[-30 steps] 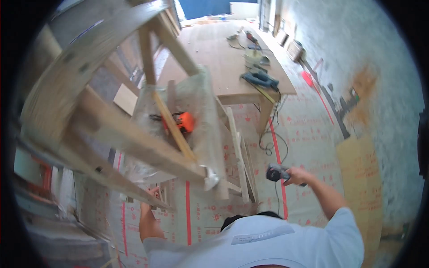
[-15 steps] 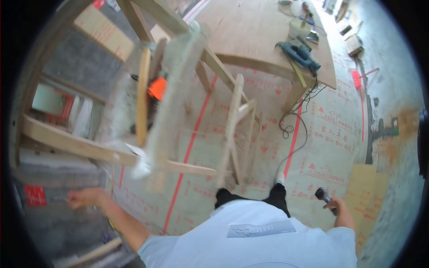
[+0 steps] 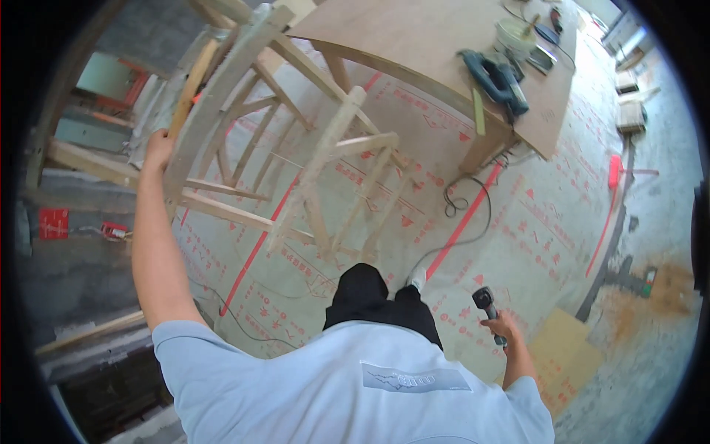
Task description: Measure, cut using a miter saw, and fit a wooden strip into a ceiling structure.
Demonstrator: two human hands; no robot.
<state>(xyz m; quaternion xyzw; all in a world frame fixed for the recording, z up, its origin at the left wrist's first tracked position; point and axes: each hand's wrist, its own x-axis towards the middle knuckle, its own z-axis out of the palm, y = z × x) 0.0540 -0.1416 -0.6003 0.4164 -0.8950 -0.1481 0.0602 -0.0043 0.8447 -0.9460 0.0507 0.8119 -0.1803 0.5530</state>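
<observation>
The right hand (image 3: 504, 326) is clamped on a drill (image 3: 484, 298). The left hand (image 3: 157, 151) is at the board (image 3: 223, 95); its grip I cannot tell. A blue tool (image 3: 497, 83) lies on the desk (image 3: 414, 33).

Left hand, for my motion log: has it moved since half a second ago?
Yes: against the red square, the left hand has moved up and slightly right in the view.

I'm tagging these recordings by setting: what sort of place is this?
Probably a room under renovation: printed protective sheeting lies underfoot, the grey wall looks bare and stained, and a power tool rests on a wooden worktable.
</observation>
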